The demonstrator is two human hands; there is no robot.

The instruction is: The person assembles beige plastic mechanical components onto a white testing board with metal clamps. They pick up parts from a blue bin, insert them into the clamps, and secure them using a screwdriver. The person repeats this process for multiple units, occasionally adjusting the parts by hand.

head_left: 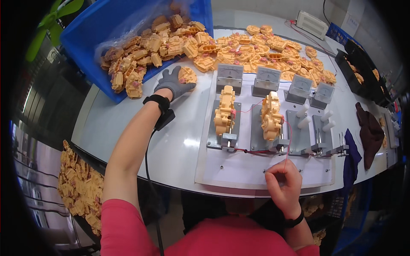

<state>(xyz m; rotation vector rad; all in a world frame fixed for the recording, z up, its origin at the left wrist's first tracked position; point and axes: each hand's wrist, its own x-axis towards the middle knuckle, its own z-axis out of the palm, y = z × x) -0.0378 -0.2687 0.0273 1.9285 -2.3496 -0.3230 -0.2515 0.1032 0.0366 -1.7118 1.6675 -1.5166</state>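
My left hand (172, 82), in a grey glove, grips a yellow-orange plastic gear housing (187, 76) on the table by the parts pile. Its thumb lies along the near side of the housing, and the fingers reach past its left edge. My bare right hand (284, 183) is closed in a pinch on a thin red wire (291, 135). That wire rises to the yellow gear housing (271, 115) standing on the second fixture. Another yellow gear housing (225, 112) stands on the leftmost fixture. The two fixtures to the right, with white posts (304, 123), hold no housing.
Behind the fixtures stand several analog meters (267, 80). A blue bin (92, 47) tips yellow housings onto the table, where a heap (256, 53) spreads along the back. Black trays (363, 79) and dark cloths (369, 132) lie at right. A green fan (51, 21) stands far left.
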